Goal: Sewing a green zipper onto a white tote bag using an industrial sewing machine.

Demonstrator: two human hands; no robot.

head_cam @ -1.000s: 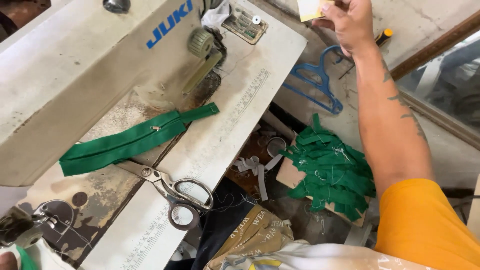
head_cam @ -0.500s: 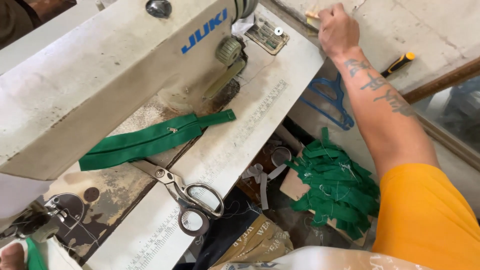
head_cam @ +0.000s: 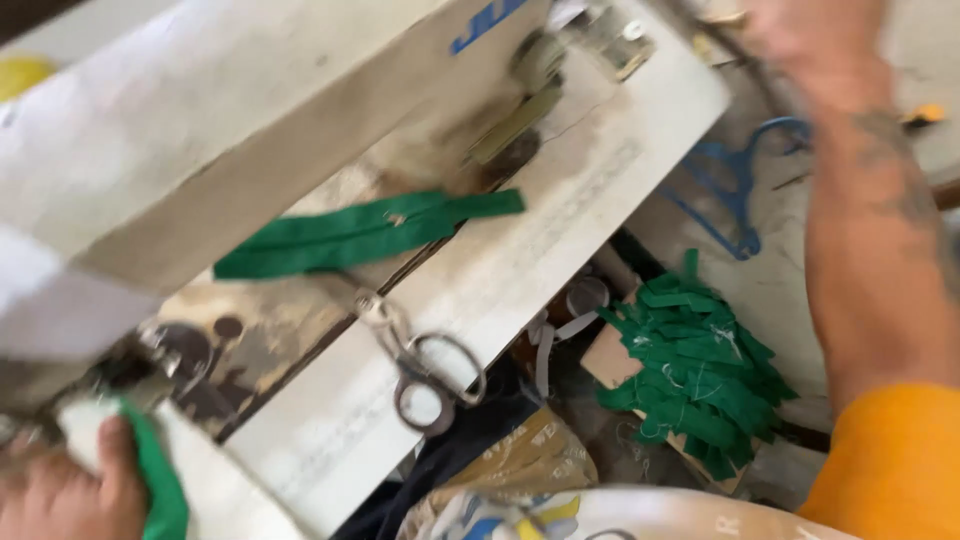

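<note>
left hand (head_cam: 70, 490) low at near corner of sewing machine (head_cam: 250, 130), fingers closed around green fabric (head_cam: 160, 480). right hand (head_cam: 810, 40) stretched far beyond machine, blurred; grip cannot be told. green zipper strip (head_cam: 370, 232) flat on bed, scissors (head_cam: 420, 365) just beside. advisable: keep held fabric flat, clear of blades. cut green pieces (head_cam: 700, 370) heaped below.
</note>
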